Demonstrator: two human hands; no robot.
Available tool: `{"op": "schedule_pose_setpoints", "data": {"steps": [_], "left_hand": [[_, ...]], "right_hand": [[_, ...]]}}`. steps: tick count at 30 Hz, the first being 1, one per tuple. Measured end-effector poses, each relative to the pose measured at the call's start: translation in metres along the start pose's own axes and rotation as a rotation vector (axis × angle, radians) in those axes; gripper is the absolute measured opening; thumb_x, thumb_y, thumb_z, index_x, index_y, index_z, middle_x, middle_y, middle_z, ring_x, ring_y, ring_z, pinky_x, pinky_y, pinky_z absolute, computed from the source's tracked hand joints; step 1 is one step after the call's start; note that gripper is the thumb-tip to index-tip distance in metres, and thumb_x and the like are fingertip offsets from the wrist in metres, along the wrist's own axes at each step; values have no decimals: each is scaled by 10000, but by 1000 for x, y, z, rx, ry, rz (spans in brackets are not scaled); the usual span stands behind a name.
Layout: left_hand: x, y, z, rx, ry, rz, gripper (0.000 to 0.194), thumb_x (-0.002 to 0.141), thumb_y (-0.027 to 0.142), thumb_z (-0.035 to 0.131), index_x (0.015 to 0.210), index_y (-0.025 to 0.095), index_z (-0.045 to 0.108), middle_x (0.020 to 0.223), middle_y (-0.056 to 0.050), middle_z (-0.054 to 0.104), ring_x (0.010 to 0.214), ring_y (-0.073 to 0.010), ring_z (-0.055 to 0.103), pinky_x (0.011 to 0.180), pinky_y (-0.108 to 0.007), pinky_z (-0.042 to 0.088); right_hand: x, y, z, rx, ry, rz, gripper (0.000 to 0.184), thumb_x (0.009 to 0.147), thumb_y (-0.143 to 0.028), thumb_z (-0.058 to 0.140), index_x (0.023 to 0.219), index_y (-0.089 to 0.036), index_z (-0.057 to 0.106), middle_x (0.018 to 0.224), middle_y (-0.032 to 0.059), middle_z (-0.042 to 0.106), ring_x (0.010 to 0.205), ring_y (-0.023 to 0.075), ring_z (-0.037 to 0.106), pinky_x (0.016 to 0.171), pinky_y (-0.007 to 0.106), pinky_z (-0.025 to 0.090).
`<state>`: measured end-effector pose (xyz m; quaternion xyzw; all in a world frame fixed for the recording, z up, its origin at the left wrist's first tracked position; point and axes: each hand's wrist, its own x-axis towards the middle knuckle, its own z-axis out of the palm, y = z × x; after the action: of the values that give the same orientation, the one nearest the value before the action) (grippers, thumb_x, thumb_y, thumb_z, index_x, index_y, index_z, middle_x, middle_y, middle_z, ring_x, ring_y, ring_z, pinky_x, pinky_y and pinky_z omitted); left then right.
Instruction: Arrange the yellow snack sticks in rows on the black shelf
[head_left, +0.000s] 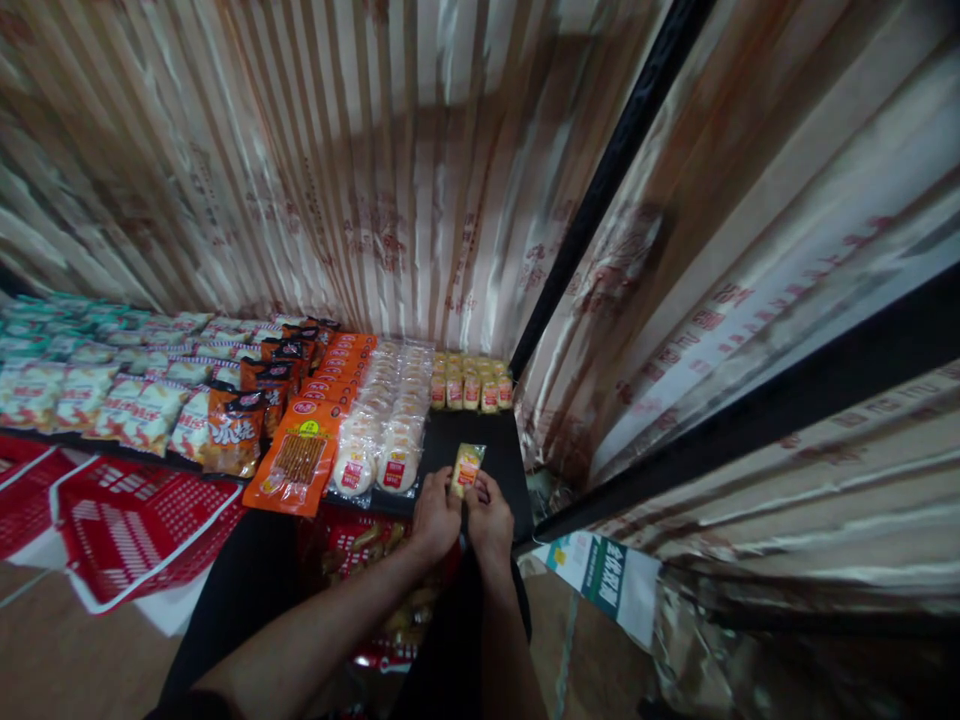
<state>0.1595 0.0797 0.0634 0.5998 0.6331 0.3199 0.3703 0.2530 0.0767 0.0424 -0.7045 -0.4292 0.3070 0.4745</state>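
A small yellow snack packet [466, 468] with an orange label stands between my two hands, over the black shelf [491, 440]. My left hand [436, 515] is closed on its left side. On its right side the fingers of my right hand [489, 515] grip the lower part. Behind, at the shelf's back corner, several similar yellow packets [471, 390] stand in rows. To the left lie rows of clear-wrapped round white crackers [397, 465]. Under my forearms a red basket [337, 540] holds more yellowish packets [409, 610], partly hidden by my arms and legs.
Orange stick-snack bags [300, 455], orange-black bags [234, 430] and white snack bags [150, 415] line the shelf leftward. Red baskets [142, 520] with white handles sit below. A black pole [600, 190] rises by the printed curtain [420, 200]. A green-white printed box [607, 580] is at lower right.
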Motion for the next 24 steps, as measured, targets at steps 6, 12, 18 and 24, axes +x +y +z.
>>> {"op": "schedule_pose_setpoints", "data": {"steps": [6, 12, 18, 24], "left_hand": [[11, 8, 0, 5, -55, -10, 366, 803, 117, 405, 1140, 150, 543, 1156, -98, 565, 1084, -163, 524, 984, -270, 380], [29, 20, 10, 3, -68, -7, 341, 838, 151, 386, 1126, 149, 569, 1152, -100, 578, 1076, -160, 532, 981, -264, 383], [54, 36, 29, -91, -54, 9, 323, 856, 198, 393, 1099, 154, 600, 1107, -92, 609, 1031, -154, 554, 968, -263, 394], [78, 48, 45, -108, -83, -19, 361, 869, 226, 378, 1128, 118, 606, 1154, -114, 611, 1069, -172, 547, 976, -257, 386]], "right_hand": [[14, 1, 1, -77, 34, -22, 441, 733, -382, 463, 1078, -146, 601, 936, 93, 693, 822, 200, 660, 781, 323, 501], [30, 0, -1, -192, 125, -112, 447, 766, -378, 421, 1095, -136, 603, 973, 115, 672, 835, 212, 635, 784, 340, 488], [53, -3, -2, -270, 260, -185, 482, 797, -358, 362, 1137, -98, 585, 1035, 159, 646, 909, 246, 605, 811, 374, 470], [77, 7, 5, -201, 338, -253, 474, 819, -318, 342, 1192, -112, 551, 1130, 169, 601, 1022, 248, 558, 866, 381, 448]]}}
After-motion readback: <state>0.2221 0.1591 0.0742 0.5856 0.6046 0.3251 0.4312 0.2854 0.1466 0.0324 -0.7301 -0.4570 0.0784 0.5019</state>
